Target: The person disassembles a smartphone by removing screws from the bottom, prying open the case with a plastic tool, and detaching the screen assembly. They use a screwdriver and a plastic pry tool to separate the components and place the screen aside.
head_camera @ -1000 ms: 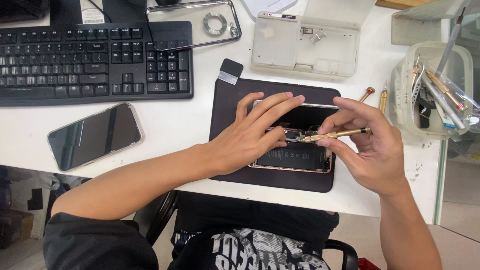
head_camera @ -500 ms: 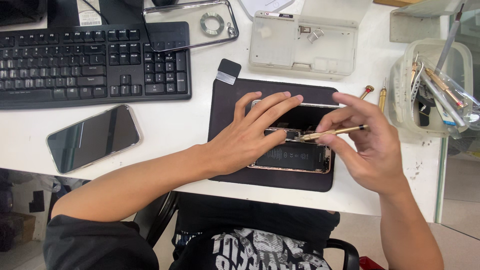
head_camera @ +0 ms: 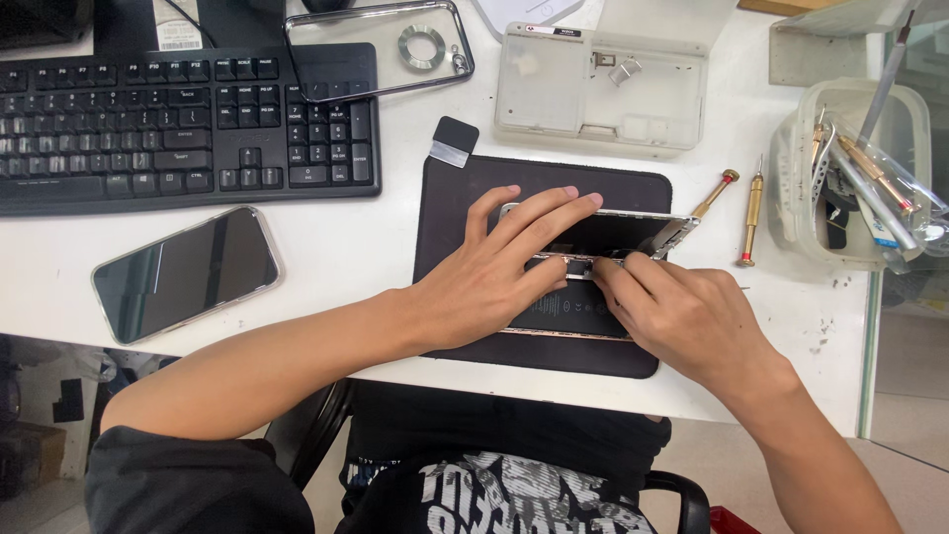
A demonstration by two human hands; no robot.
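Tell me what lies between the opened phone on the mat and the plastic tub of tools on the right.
Head view: two brass-handled screwdrivers lie on the white desk between the opened phone and the tool tub, one partly over the black mat.

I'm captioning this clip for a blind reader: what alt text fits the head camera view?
Two bare hands work on an opened phone lying on a dark mat on a white desk: the left hand presses on it and the right hand pinches at its middle. Nearby lie a black keyboard, a second phone, two small screwdrivers and a tub of tools.
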